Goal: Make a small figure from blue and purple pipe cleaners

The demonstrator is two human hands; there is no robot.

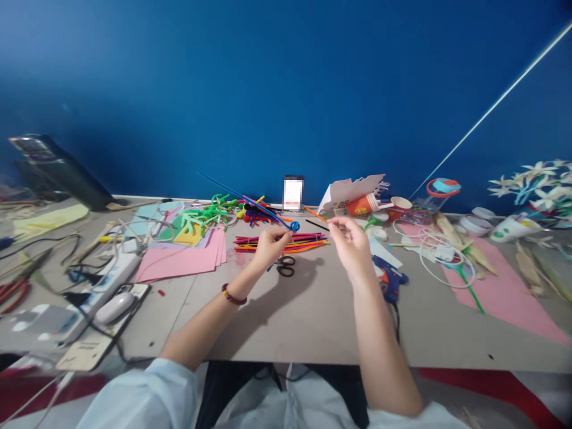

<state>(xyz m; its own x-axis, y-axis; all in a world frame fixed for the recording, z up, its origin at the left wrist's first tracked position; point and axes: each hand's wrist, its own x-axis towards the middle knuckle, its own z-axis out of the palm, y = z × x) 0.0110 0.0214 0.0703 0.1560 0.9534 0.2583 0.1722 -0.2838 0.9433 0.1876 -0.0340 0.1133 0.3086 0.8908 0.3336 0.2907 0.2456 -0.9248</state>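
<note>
My left hand (271,247) is closed in a pinch on a blue pipe cleaner (250,198). One end is curled into a small coil beside the fingertips, and the long straight part slants up to the left. My right hand (348,241) is raised to the right of the coil, its fingers pinched together. A thin black stick (316,224) ends by those fingertips; whether they grip it I cannot tell. Beneath and behind the hands lies a bundle of coloured pipe cleaners (308,241). Scissors with black handles (286,266) rest just below the left hand.
Green pipe cleaner pieces (205,214) and pink paper (183,262) lie at the left, near a power strip (105,292). A phone (293,193) stands at the back. To the right are a blue glue gun (391,279), an orange paper cup (361,205) and a white cable (440,253).
</note>
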